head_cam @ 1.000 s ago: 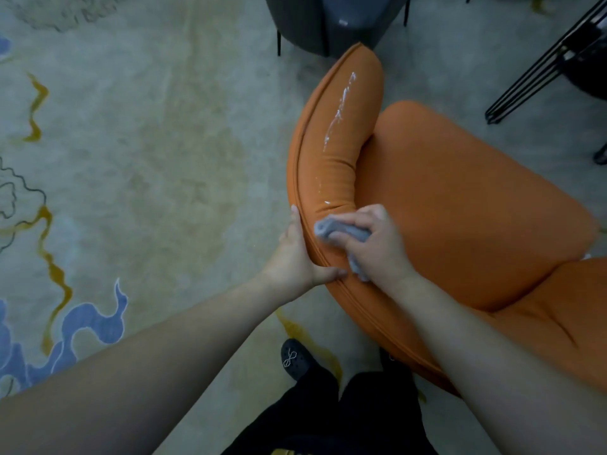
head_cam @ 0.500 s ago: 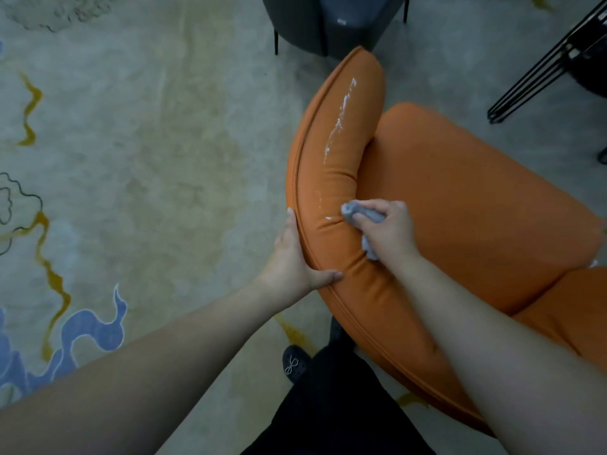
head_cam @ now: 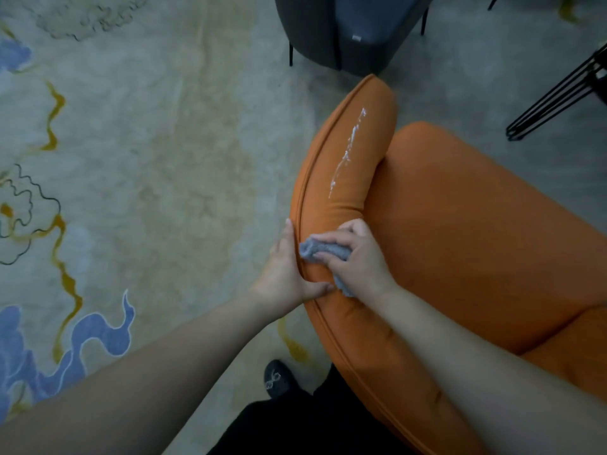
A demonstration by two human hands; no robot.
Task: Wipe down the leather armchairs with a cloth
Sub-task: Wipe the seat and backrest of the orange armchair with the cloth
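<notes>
An orange leather armchair point(head_cam: 466, 231) fills the right half of the view, its padded armrest curving from the top centre down towards me. A streak of white foam point(head_cam: 348, 152) runs along the far part of that armrest. My right hand point(head_cam: 358, 257) presses a bunched grey cloth point(head_cam: 323, 251) onto the armrest top, near its outer seam. My left hand point(head_cam: 285, 270) lies against the armrest's outer side, fingers flat along it and thumb hooked over the seam just below the cloth.
A patterned rug point(head_cam: 131, 192) with blue and gold swirls covers the floor on the left. A dark grey chair point(head_cam: 348, 31) stands just beyond the armrest tip. Black wire legs point(head_cam: 558, 96) stand at the upper right. My dark shoe point(head_cam: 277, 379) is below the chair.
My right hand has slid the cloth from the inner side of the armrest back across its top towards the outer seam. My left hand has kept its hold on the armrest's side.
</notes>
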